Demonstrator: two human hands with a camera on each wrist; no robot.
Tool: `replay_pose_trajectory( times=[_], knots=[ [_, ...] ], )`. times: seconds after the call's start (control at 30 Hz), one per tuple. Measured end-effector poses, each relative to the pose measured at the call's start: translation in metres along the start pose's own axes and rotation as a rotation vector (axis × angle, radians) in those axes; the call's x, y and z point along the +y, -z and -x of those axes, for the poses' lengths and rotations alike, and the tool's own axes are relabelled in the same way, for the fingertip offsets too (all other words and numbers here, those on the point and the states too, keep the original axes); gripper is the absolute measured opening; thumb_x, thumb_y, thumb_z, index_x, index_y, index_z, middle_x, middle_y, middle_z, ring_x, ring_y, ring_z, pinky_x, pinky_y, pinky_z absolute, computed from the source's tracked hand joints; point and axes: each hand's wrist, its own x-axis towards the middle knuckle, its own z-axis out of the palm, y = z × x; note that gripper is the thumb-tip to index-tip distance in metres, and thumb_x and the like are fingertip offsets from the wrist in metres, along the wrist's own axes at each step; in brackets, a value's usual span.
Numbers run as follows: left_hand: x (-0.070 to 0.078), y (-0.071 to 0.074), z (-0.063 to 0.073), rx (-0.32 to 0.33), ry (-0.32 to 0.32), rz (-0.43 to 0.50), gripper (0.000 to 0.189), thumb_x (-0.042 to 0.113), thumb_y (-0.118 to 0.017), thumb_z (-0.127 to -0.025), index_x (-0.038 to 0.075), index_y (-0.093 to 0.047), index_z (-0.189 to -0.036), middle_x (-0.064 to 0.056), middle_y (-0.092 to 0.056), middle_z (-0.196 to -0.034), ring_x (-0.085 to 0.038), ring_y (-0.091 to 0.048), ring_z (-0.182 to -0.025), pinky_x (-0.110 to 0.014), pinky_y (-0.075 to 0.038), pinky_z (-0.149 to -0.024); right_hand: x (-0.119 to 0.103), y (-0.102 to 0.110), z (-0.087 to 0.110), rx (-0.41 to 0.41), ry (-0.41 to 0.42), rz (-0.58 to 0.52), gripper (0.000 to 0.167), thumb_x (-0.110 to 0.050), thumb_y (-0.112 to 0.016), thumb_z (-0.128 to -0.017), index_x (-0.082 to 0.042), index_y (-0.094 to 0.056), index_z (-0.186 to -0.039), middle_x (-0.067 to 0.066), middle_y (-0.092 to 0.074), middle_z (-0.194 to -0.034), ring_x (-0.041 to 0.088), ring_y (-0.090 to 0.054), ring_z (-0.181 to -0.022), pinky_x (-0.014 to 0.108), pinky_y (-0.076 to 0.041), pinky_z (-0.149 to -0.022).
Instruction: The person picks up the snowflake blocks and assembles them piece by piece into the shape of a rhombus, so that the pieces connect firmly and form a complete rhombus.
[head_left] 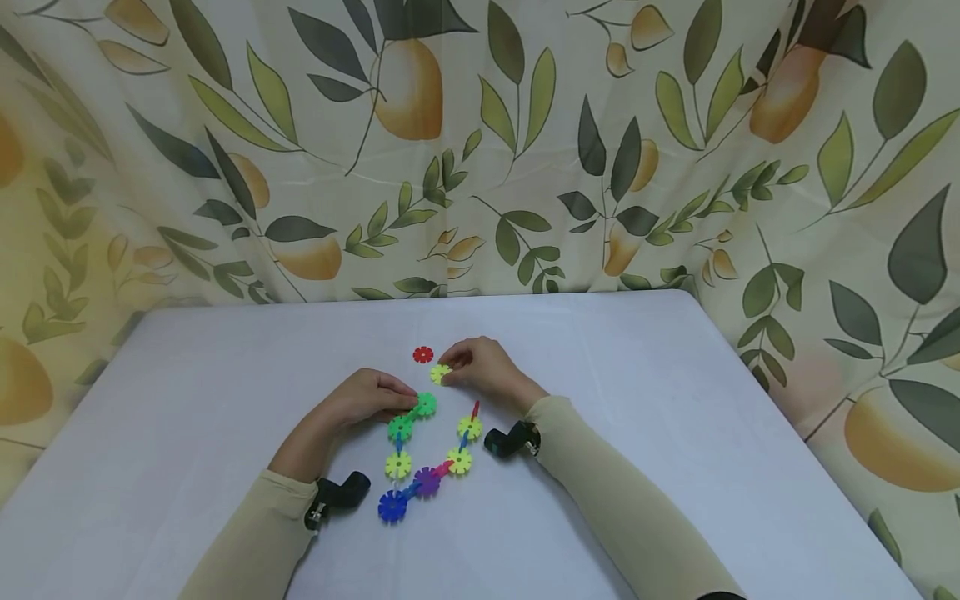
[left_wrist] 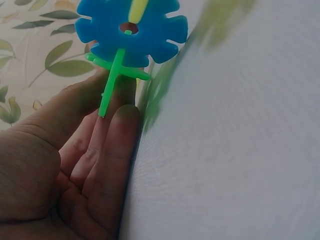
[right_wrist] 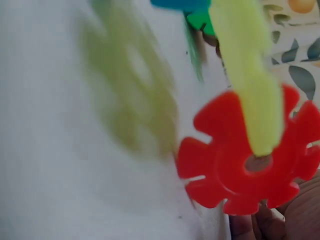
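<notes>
A chain of snowflake-shaped plastic discs lies on the table in an open loop, with green, yellow, blue, purple (head_left: 427, 482) and red pieces slotted together. At its upper left end, my left hand (head_left: 371, 396) pinches a green disc (head_left: 426, 405) between thumb and fingers. A blue disc (left_wrist: 132, 35) of the chain faces the left wrist camera, partly covering the fingertips. My right hand (head_left: 483, 367) pinches a loose yellow disc (head_left: 439, 374) just above that end, apart from it. In the right wrist view, a red disc (right_wrist: 235, 165) of the chain hides much of the right hand.
One separate red disc (head_left: 423, 355) lies beyond the yellow one, near both hands. The white-covered table (head_left: 637, 375) ends at a far edge against a curtain (head_left: 465, 167) printed with leaves and fruit. A black camera sits on each wrist.
</notes>
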Motion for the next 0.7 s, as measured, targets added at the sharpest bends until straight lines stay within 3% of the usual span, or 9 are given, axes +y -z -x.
replay_pose_trajectory(
  times=[0.37,0.7],
  knots=[
    [0.000,-0.001,0.000,0.016,0.016,-0.020,0.025,0.025,-0.076,-0.087,0.006,-0.076,-0.103,-0.003,-0.075,-0.091,-0.010,-0.066,-0.078,-0.027,-0.059,-0.074,0.012,-0.004,0.013,0.053,0.064,-0.098,0.016,-0.015,-0.076,-0.086,-0.014,-0.072,-0.102,-0.002,-0.068,-0.092,0.013,-0.060,-0.086,0.025,-0.052,-0.079],
    [0.000,0.000,-0.001,0.019,0.017,-0.033,0.025,0.027,-0.076,-0.087,0.007,-0.076,-0.103,-0.002,-0.075,-0.092,-0.010,-0.066,-0.079,-0.026,-0.058,-0.075,0.019,-0.006,0.025,0.029,0.100,-0.179,0.015,-0.014,-0.073,-0.089,-0.014,-0.072,-0.104,-0.001,-0.070,-0.097,0.014,-0.063,-0.089,0.027,-0.053,-0.084]
  ],
)
